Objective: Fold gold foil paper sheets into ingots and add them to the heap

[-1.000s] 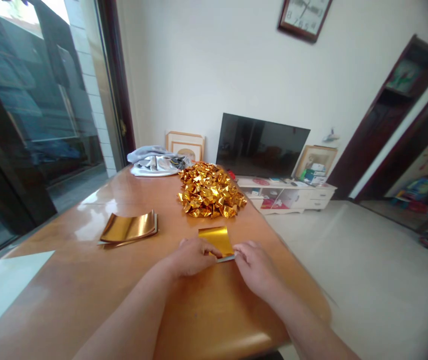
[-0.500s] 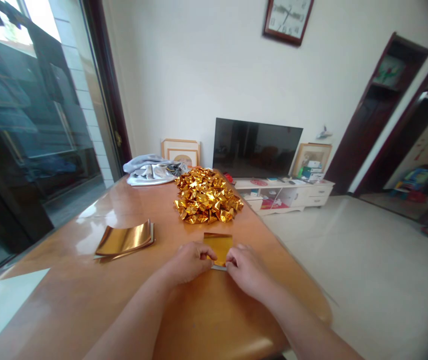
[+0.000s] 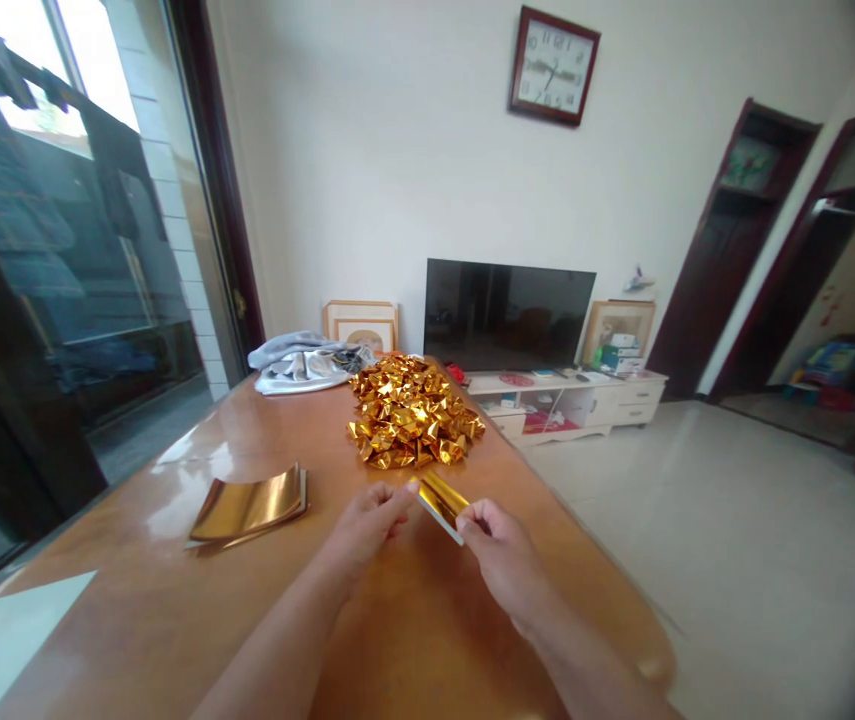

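Foil (image 3: 440, 502), folded to a narrow strip, hangs just over the table (image 3: 172, 600), right of the stack (image 3: 247, 505). My left hand (image 3: 363, 520) pinches its far end, my right hand (image 3: 498, 550) its near end. I'd hold both pinches firm and the edges aligned for a crisp crease.

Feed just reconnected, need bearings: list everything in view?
folded gold foil sheet: one, gold, pinched at both ends
heap of folded gold foil pieces: one, gold, table's far middle
stack of flat gold foil sheets: one, gold, table's left side
glossy wooden table: one, orange-brown, underneath
crumpled grey cloth: one, grey, table's far end
black flat television: one, black, against wall
brown-framed wall clock: one, brown, on wall
left hand: one, sheet's left end
right hand: one, sheet's right end
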`<act>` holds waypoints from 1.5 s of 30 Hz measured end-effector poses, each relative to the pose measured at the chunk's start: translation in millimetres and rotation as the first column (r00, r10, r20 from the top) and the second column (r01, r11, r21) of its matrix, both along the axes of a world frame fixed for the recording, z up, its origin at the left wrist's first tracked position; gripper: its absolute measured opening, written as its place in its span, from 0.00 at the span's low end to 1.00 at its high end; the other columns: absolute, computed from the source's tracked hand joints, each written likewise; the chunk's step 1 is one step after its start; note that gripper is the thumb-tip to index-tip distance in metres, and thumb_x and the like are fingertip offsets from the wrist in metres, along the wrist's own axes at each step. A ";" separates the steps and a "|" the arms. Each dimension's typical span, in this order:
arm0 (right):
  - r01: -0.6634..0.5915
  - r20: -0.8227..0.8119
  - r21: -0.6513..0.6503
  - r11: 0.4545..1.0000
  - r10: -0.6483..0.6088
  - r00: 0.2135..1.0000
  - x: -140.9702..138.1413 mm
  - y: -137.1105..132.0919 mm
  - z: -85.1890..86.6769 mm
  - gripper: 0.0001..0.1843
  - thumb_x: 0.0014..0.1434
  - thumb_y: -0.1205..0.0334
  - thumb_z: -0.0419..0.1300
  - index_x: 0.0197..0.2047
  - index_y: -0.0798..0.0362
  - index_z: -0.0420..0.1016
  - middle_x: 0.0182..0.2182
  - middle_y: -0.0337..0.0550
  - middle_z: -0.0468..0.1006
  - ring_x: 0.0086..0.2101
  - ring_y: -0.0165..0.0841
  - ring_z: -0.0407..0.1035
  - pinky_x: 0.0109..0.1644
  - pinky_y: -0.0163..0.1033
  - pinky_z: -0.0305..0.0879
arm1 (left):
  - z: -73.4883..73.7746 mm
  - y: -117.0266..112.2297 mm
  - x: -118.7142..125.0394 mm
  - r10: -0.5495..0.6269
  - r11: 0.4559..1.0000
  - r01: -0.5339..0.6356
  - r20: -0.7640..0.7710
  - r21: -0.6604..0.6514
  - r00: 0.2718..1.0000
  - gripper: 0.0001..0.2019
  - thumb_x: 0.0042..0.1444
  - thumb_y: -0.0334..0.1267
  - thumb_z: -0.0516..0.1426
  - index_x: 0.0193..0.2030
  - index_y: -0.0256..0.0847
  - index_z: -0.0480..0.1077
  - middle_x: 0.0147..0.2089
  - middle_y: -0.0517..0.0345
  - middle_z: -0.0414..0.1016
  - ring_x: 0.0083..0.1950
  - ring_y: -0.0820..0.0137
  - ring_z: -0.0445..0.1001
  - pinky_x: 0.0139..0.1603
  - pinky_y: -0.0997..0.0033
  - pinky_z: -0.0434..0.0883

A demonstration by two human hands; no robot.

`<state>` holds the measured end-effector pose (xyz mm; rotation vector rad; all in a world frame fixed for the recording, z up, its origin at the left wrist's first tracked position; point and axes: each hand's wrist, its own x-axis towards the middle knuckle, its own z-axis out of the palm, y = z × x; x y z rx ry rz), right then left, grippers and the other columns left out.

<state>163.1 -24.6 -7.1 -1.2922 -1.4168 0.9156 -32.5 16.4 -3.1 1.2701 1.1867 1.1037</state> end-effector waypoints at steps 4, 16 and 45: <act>0.003 -0.060 0.003 1.000 -0.003 0.998 -10.7 -2.9 -0.6 0.12 0.61 0.52 0.57 0.32 0.51 0.69 0.25 0.34 0.65 0.28 0.31 0.59 0.31 0.35 0.55 | -0.5 -5.3 9.5 -0.154 0.988 0.152 0.118 0.020 0.981 0.23 0.48 0.56 0.66 0.31 0.39 0.64 0.27 0.61 0.68 0.28 0.76 0.63 0.30 0.75 0.60; -0.097 -0.181 -0.058 0.994 0.085 0.980 -17.0 -4.6 -5.9 0.12 0.61 0.53 0.58 0.40 0.52 0.75 0.33 0.40 0.75 0.34 0.33 0.66 0.34 0.35 0.60 | 2.4 -5.0 5.7 -0.111 0.994 0.105 0.245 0.038 0.963 0.13 0.52 0.45 0.64 0.37 0.39 0.70 0.32 0.60 0.74 0.32 0.74 0.70 0.39 0.72 0.67; -0.172 0.504 0.321 0.931 -0.014 0.863 14.0 -0.3 2.1 0.15 0.59 0.63 0.62 0.50 0.48 0.74 0.50 0.44 0.76 0.52 0.40 0.66 0.58 0.45 0.60 | 16.8 -21.5 13.4 0.260 0.729 0.525 -0.887 0.439 0.381 0.05 0.57 0.30 0.55 0.35 0.43 0.71 0.36 0.56 0.73 0.41 0.64 0.70 0.42 0.64 0.58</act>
